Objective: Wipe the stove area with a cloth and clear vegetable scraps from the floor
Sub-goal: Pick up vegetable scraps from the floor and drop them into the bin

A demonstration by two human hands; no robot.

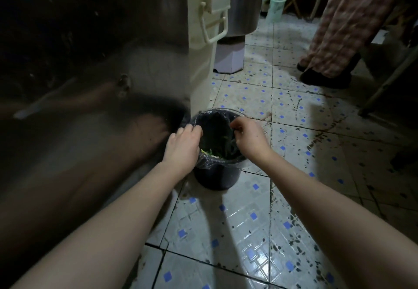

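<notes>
pinching the bin liner [211, 161], left hand [183, 146] and right hand [251, 139] fingers seemingly clamped.

L forearm [126, 209], R forearm [316, 198] bare to frame edge; left hand [183, 146], right hand [251, 139] bare, nails prob. short.

Dim; floor glare; left perhaps blurred

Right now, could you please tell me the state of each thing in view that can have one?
Small bin: upright, open, green scraps inside.
Left hand: grips the liner at the rim.
Right hand: pinches the liner's opposite edge.
White bucket: lid on, handle down.
Floor: glossy, spattered with dark marks.
</notes>
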